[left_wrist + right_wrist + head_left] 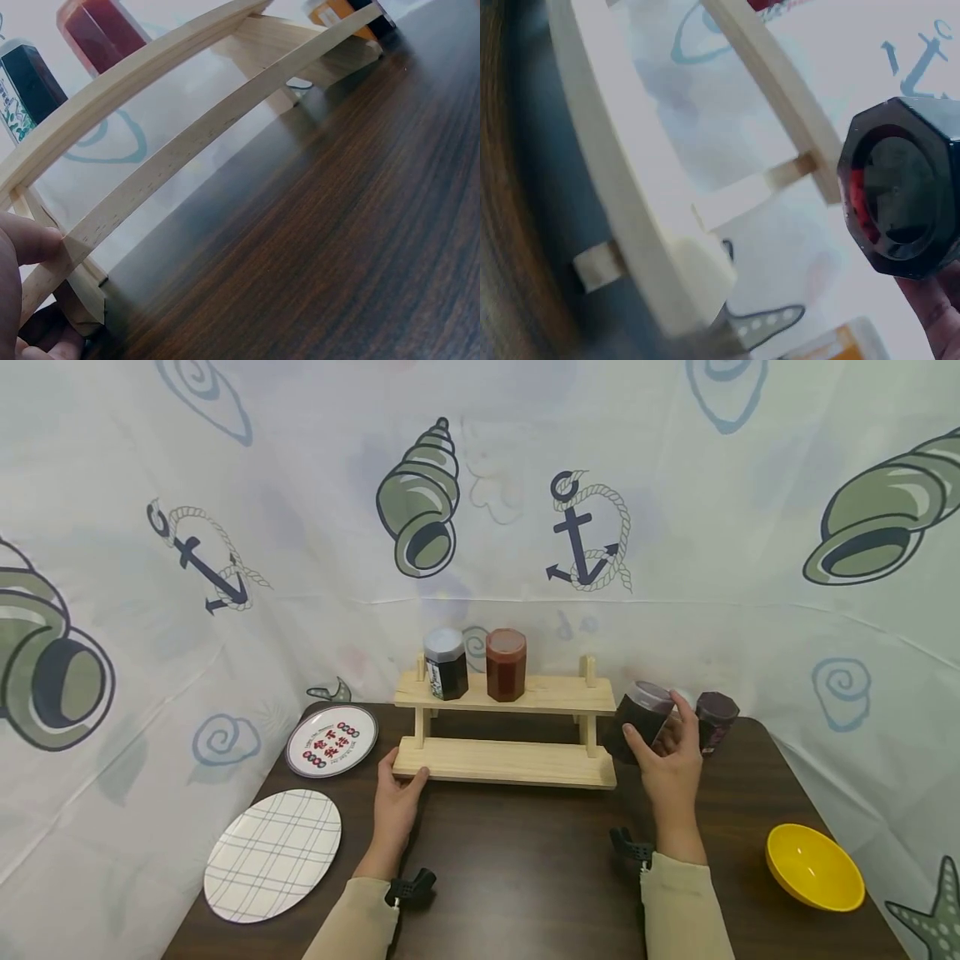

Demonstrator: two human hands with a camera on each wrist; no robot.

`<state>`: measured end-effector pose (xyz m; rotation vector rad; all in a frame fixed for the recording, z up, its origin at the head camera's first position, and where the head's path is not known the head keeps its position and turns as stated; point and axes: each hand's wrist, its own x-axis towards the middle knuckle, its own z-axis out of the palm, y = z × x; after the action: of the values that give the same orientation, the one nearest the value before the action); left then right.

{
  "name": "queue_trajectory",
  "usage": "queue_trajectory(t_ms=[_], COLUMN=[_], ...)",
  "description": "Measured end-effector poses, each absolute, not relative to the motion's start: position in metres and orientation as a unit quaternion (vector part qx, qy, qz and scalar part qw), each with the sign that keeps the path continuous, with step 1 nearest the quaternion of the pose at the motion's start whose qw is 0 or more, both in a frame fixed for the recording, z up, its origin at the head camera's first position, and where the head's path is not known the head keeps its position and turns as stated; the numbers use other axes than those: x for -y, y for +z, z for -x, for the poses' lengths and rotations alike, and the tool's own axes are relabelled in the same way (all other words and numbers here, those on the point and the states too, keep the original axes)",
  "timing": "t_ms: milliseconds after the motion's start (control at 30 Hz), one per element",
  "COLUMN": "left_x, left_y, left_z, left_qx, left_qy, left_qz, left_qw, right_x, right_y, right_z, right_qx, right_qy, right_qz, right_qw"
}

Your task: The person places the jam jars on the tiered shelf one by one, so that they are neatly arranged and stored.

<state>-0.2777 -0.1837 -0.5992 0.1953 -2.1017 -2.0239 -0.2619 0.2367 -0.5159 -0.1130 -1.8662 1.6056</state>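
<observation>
My left hand (395,810) grips the lower left corner of a two-tier wooden shelf (502,762), thumb at the front edge of the bottom board and fingers underneath. At the shelf's right end, my right hand (675,768) holds a dark octagonal jar (643,718) between thumb and fingers. This jar is tilted, and its base (896,191) faces the right wrist camera. On the top board stand a dark jar with a whitish lid (447,667) and a red-brown jar (506,667). Another dark jar (716,720) is just beyond my right hand, partly hidden by it.
Left on the dark table (517,868) lie a plate with red characters (332,741) and a checked plate (272,856). A yellow bowl (815,868) is near the right edge. A patterned cloth (495,468) hangs behind. An orange-labelled jar (840,346) shows beside the shelf in the right wrist view.
</observation>
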Motion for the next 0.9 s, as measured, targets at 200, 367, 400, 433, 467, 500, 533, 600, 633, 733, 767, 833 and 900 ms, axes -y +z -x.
queue_trajectory(t_ms=[200, 367, 400, 433, 467, 500, 533, 600, 633, 733, 767, 833, 900], left_x=[0.183, 0.183, 0.183, 0.183, 0.184, 0.184, 0.184, 0.184, 0.184, 0.184, 0.184, 0.184, 0.184], left_y=[-0.598, -0.597, -0.597, -0.596, -0.596, -0.596, -0.596, -0.596, -0.596, -0.597, -0.597, -0.597, -0.596], left_z=[0.278, 0.275, 0.275, 0.274, 0.274, 0.274, 0.274, 0.274, 0.274, 0.274, 0.274, 0.274, 0.274], left_qx=[0.713, 0.711, 0.71, 0.711, 0.711, 0.713, 0.713, 0.713, 0.715, 0.715, 0.715, 0.715, 0.714], left_qy=[-0.689, -0.691, -0.692, -0.692, -0.692, -0.69, -0.689, -0.689, -0.687, -0.686, -0.686, -0.686, -0.688], left_qz=[-0.065, -0.06, -0.06, -0.059, -0.059, -0.057, -0.056, -0.056, -0.058, -0.06, -0.062, -0.064, -0.062], left_qw=[0.111, 0.112, 0.113, 0.113, 0.112, 0.112, 0.113, 0.114, 0.116, 0.117, 0.117, 0.116, 0.115], right_x=[-0.222, -0.211, -0.209, -0.207, -0.205, -0.202, -0.2, -0.197, -0.195, -0.192, -0.191, -0.191, -0.19], right_y=[-0.496, -0.488, -0.487, -0.486, -0.486, -0.486, -0.486, -0.486, -0.486, -0.489, -0.49, -0.492, -0.492], right_z=[0.263, 0.271, 0.273, 0.275, 0.277, 0.279, 0.28, 0.284, 0.286, 0.291, 0.293, 0.297, 0.299], right_qx=[0.716, 0.725, 0.727, 0.73, 0.731, 0.733, 0.734, 0.736, 0.736, 0.737, 0.74, 0.751, 0.765], right_qy=[0.624, 0.62, 0.619, 0.616, 0.614, 0.611, 0.61, 0.608, 0.608, 0.608, 0.606, 0.594, 0.579], right_qz=[-0.005, -0.044, -0.049, -0.053, -0.055, -0.056, -0.057, -0.055, -0.055, -0.057, -0.06, -0.066, -0.071], right_qw=[0.314, 0.296, 0.293, 0.292, 0.292, 0.292, 0.293, 0.293, 0.294, 0.288, 0.285, 0.279, 0.275])
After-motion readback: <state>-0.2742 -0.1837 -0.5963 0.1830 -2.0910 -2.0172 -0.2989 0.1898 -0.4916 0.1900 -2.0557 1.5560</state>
